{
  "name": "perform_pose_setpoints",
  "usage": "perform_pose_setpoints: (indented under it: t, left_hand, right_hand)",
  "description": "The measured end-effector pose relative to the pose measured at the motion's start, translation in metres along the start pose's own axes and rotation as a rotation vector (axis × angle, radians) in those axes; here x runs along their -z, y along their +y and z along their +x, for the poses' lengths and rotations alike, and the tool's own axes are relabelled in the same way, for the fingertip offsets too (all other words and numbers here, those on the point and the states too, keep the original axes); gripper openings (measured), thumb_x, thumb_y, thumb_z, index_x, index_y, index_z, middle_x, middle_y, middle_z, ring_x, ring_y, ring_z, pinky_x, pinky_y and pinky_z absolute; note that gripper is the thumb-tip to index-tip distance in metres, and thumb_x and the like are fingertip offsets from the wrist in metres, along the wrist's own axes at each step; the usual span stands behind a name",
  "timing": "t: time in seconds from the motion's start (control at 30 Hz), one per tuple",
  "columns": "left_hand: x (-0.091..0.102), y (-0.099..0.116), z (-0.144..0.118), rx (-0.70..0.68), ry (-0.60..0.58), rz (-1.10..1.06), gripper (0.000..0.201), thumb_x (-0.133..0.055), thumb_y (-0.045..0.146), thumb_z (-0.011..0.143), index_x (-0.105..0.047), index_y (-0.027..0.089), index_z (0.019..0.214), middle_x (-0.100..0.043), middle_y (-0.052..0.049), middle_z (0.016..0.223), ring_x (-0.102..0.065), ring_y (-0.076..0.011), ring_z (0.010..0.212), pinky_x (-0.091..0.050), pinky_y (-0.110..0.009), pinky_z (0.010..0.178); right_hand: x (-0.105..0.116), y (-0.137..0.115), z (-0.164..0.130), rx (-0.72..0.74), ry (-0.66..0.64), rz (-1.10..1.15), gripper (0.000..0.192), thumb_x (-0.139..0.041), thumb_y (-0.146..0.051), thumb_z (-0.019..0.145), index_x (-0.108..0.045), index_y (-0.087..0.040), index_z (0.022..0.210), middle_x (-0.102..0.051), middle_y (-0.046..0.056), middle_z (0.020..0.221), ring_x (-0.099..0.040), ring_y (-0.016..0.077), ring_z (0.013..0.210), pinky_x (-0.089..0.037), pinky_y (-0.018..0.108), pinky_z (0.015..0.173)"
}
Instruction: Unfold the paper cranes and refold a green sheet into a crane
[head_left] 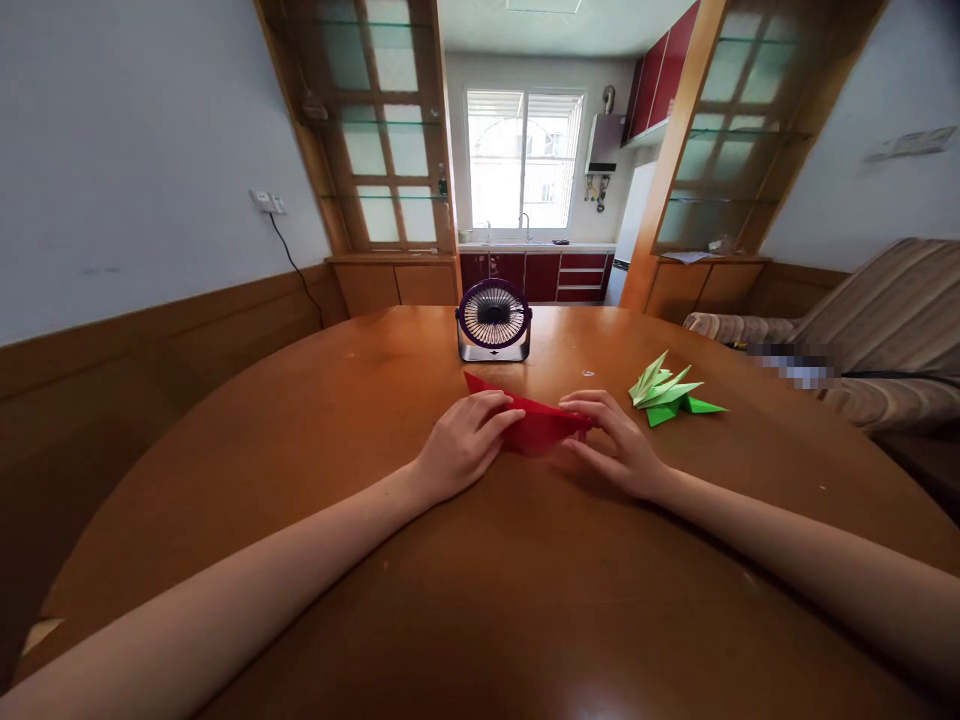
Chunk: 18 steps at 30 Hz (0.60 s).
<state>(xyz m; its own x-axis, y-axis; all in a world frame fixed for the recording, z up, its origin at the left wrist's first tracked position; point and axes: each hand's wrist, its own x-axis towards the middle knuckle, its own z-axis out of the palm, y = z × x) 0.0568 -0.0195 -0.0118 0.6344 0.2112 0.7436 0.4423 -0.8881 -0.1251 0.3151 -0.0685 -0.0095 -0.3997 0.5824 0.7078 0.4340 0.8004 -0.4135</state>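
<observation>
left hand (463, 440): i see it lying flat on the red paper (536, 420), fingers out straight and pressing, gripping nothing.
right hand (615, 445): fingers curled loosely, tips pinching the paper's 3 o'clock end.
red paper: folded to a long wedge, mid table (300, 450), between my hands.
green origami (667, 393): at 2 o'clock, near the right hand, not touching.
fan (493, 320): at 12 o'clock, beyond the paper.
</observation>
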Motion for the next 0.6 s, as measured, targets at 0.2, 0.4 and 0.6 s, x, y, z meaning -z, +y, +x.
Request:
perform_pose_setpoints:
  t: [0.2, 0.4, 0.6]
  left_hand:
    - [0.001, -0.001, 0.000, -0.016, -0.070, -0.101, 0.036, -0.055, 0.021, 0.090, -0.051, 0.022, 0.125, -0.052, -0.011, 0.125, -0.052, -0.0242, 0.117, -0.050, -0.043, 0.095]
    - [0.005, 0.002, 0.001, -0.018, -0.095, -0.111, 0.037, -0.054, 0.016, 0.089, -0.051, 0.023, 0.125, -0.051, -0.011, 0.128, -0.051, -0.0242, 0.120, -0.050, -0.043, 0.096]
    - [0.004, 0.003, 0.002, -0.004, -0.103, -0.093, 0.035, -0.050, 0.013, 0.088, -0.050, 0.022, 0.122, -0.052, -0.011, 0.126, -0.054, -0.0249, 0.117, -0.053, -0.043, 0.092]
  right_hand:
    - [0.000, -0.006, -0.002, 0.114, 0.039, -0.084, 0.023, -0.052, -0.016, 0.090, -0.066, -0.026, 0.106, -0.063, 0.008, 0.099, -0.064, 0.0205, 0.090, -0.056, 0.037, 0.077]
    - [0.005, 0.004, -0.008, 0.068, 0.140, -0.215, 0.021, -0.055, -0.018, 0.090, -0.067, -0.026, 0.104, -0.065, 0.008, 0.097, -0.064, 0.0206, 0.087, -0.056, 0.036, 0.074]
    - [0.021, 0.012, -0.010, -0.002, 0.256, -0.359, 0.017, -0.052, -0.020, 0.090, -0.067, -0.024, 0.094, -0.064, 0.008, 0.092, -0.062, 0.0207, 0.083, -0.053, 0.036, 0.072]
